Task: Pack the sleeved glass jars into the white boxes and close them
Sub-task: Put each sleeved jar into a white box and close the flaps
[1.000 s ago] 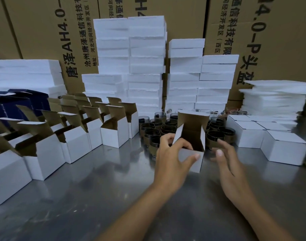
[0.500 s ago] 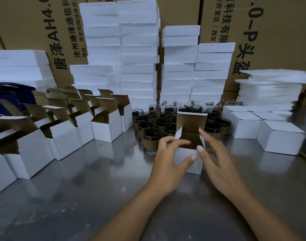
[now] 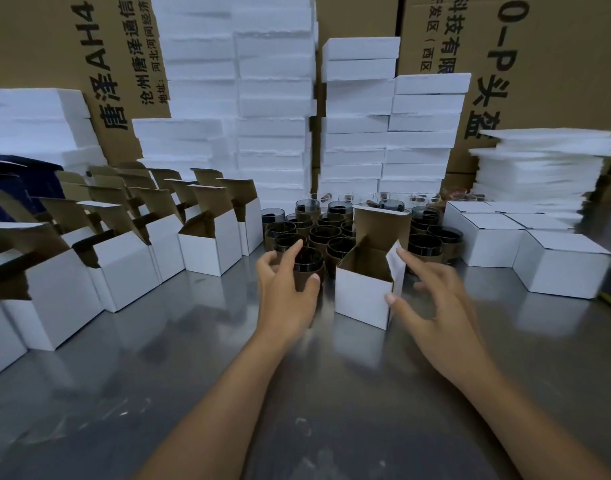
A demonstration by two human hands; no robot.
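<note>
Tabletop (image 3: 193,341): jar (image 3: 309,263) within left grip (image 3: 286,299)

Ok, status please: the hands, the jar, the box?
Left hand grips a jar beside the box. Right hand spread at the box flap. Box lid up; nothing between jar and box.

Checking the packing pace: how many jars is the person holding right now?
1. The left hand grips one sleeved jar at the front of the jar cluster, just left of the open box. The right hand holds none; its fingertips are at that box's side.
</note>
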